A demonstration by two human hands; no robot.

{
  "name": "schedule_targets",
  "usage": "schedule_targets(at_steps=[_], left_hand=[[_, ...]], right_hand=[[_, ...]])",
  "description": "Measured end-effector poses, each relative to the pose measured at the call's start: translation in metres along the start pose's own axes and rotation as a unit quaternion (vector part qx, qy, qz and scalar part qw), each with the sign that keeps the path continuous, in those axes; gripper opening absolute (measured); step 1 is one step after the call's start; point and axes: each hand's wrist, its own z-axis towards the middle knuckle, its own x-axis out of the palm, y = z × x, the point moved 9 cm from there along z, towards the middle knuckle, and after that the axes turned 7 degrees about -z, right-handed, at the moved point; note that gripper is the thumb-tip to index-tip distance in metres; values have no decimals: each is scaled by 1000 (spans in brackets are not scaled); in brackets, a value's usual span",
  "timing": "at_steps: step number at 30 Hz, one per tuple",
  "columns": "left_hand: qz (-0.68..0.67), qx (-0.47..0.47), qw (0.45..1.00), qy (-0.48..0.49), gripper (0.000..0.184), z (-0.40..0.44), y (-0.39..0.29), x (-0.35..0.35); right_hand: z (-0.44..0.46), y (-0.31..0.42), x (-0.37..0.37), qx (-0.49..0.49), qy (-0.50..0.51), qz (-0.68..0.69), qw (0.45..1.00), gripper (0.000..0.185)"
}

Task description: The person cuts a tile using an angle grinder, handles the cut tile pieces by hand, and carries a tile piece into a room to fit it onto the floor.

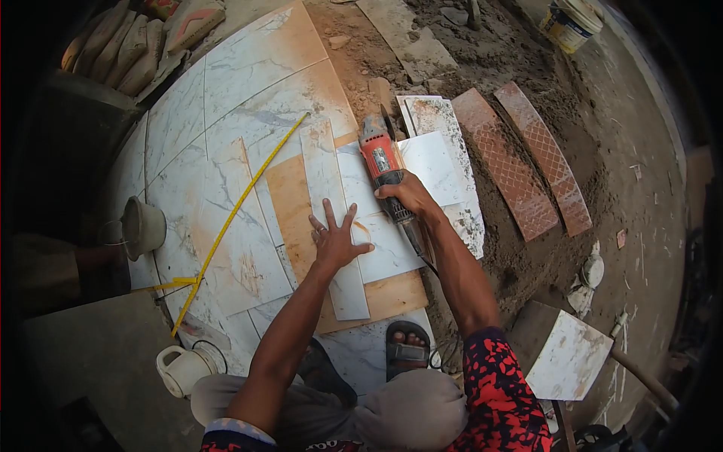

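Note:
My right hand (409, 193) is wrapped round the black grip of a red angle grinder (380, 156), whose dark disc stands upright at the far end. The grinder lies over a white marbled tile (392, 252). Fingers spread, my left hand (336, 239) lies flat on a long narrow tile strip (322, 169) and reaches the edge of the white tile. Beneath both pieces is a brown board (290, 197). What the disc touches cannot be made out.
A yellow folding rule (245, 194) lies to the left on the marbled floor tiles (248, 83). A bucket (143, 228) and a white jug (186, 371) stand at left. Brown patterned tiles (506, 162), a mallet (646, 377) and a paint bucket (570, 24) are at right.

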Motion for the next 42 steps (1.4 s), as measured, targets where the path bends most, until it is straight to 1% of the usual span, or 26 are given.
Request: schedule_targets(at_steps=[6, 8, 10, 20, 22, 23, 25, 29, 35, 37, 42], left_hand=[[-6, -3, 1000, 2, 115, 0, 1, 1], [-11, -3, 1000, 2, 115, 0, 1, 1], [-12, -2, 1000, 2, 115, 0, 1, 1], [-14, 0, 1000, 1, 114, -1, 0, 0], [-13, 0, 1000, 0, 114, -1, 1, 0], [-12, 0, 1000, -1, 114, -1, 0, 0], [-12, 1, 1000, -2, 114, 0, 1, 0], [-10, 3, 1000, -8, 114, 0, 1, 1], [-10, 1, 1000, -3, 114, 0, 1, 1], [-10, 1, 1000, -4, 114, 0, 2, 2], [-12, 4, 1000, -6, 115, 1, 2, 2]], right_hand=[[5, -7, 0, -10, -5, -9, 1000, 59], [1, 1, 0, -18, -4, -17, 1000, 60], [-3, 4, 0, 3, 9, 9, 1000, 56], [3, -5, 2, 10, 11, 25, 1000, 53], [1, -2, 0, -2, 7, -25, 1000, 61], [-2, -2, 1, -2, 7, -25, 1000, 61], [-8, 0, -1, -4, -7, -17, 1000, 53], [-11, -1, -1, -11, -18, -17, 1000, 52], [-8, 2, 0, -3, 1, 7, 1000, 52], [-7, 0, 0, 19, 14, 3, 1000, 52], [-9, -1, -1, 7, -2, -8, 1000, 53]])
